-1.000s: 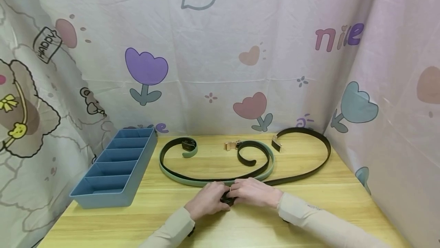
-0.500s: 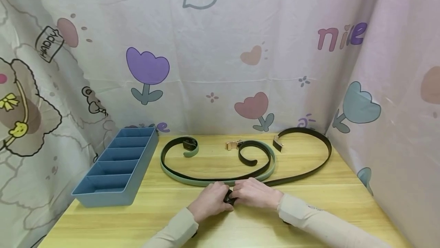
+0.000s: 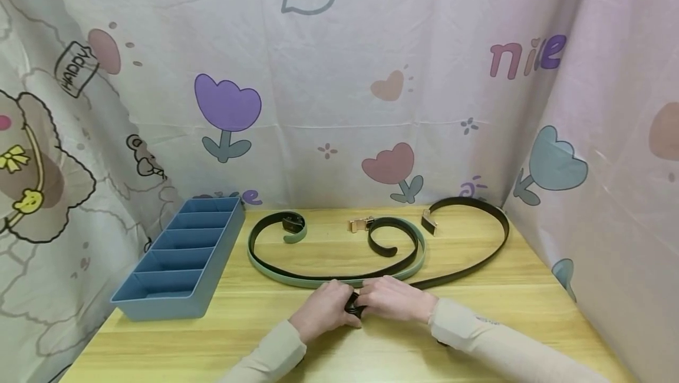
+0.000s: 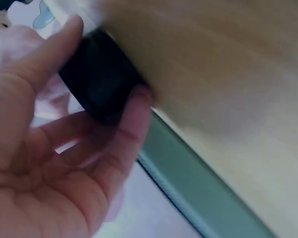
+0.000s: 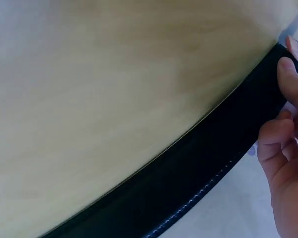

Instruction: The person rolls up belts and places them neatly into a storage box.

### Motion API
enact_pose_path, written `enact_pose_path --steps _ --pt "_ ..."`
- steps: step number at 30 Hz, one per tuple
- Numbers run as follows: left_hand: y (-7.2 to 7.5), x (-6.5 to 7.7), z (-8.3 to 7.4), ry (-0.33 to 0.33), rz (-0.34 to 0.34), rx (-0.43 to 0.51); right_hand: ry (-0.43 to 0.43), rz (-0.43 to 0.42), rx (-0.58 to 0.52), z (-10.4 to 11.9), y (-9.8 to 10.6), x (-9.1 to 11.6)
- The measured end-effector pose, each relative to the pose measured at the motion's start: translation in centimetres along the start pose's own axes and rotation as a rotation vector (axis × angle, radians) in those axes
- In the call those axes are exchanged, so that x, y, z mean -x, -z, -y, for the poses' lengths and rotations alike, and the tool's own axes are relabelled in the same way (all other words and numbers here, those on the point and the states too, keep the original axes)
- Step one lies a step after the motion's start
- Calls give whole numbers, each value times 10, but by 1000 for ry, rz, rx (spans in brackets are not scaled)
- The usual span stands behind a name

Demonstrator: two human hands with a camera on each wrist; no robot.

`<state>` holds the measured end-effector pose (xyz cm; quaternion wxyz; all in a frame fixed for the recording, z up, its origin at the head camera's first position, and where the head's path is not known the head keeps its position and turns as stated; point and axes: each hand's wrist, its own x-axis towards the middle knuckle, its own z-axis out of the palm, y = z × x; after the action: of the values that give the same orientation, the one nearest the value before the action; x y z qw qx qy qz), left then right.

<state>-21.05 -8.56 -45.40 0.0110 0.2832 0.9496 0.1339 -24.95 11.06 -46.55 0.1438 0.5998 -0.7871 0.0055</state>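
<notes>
A black belt point(image 3: 461, 274) runs from between the hands out to the right and curves back to a gold-trimmed end point(image 3: 428, 223). Its near end is a small dark roll point(image 3: 354, 306). My left hand point(image 3: 322, 310) grips this roll, thumb on one side and fingers on the other, as the left wrist view shows. On the right, my right hand point(image 3: 395, 299) pinches the belt beside the roll; in the right wrist view the thumb lies on the black strap point(image 5: 188, 168). Just beyond both hands lies a green-and-black belt point(image 3: 302, 281), edge up.
A blue tray with several compartments point(image 3: 198, 289) stands at the left of the wooden table point(image 3: 175, 347). The green-and-black belt curls at both ends, with a gold buckle point(image 3: 361, 225) near its right curl. A printed curtain point(image 3: 318, 76) hangs behind and at the sides.
Both hands stay together at the roll, the left hand slightly further right than before. The black belt's right loop has drawn in slightly to the left. The other belt keeps its shape.
</notes>
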Motion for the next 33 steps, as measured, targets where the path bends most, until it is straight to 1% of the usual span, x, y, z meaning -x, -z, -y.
enact_pose_path --steps 2,4,7,11,13,14,16,18,20,22,23,25,29,31,33 --pt "-1 0 -1 -8 -32 -13 2 -6 1 1 -1 0" --pt "-2 -1 -1 -24 -40 -20 1 -6 -5 1 -1 1" --pt "-1 -2 1 -40 -12 -16 -10 10 -2 -1 -1 3" --pt "2 -4 3 -63 54 0 -19 45 8 -3 -1 4" --pt "2 -5 2 -63 69 -3 -8 45 13 -3 -1 3" --pt "1 -4 1 -57 66 -11 0 43 20 -2 0 3" --pt "-1 -3 -1 -38 43 -31 13 33 37 -1 0 2" --pt "-3 -3 -3 -28 -4 -59 18 19 61 0 0 2" --pt "-6 -2 -5 -31 -53 -80 16 14 73 0 0 2" --pt "-8 -3 -6 -39 -75 -74 8 17 70 0 0 3" --pt "-8 -3 -6 -43 -75 -70 1 22 61 -1 0 4" --pt "-7 -5 -6 -51 -53 -51 -17 33 33 -2 0 5" --pt "-3 -9 -3 -68 11 -12 -43 63 -9 -6 1 8" --pt "-3 -10 -2 -72 20 -3 -43 67 -15 -6 2 9" --pt "-4 -10 -2 -73 12 -13 -44 75 -11 -6 3 9"
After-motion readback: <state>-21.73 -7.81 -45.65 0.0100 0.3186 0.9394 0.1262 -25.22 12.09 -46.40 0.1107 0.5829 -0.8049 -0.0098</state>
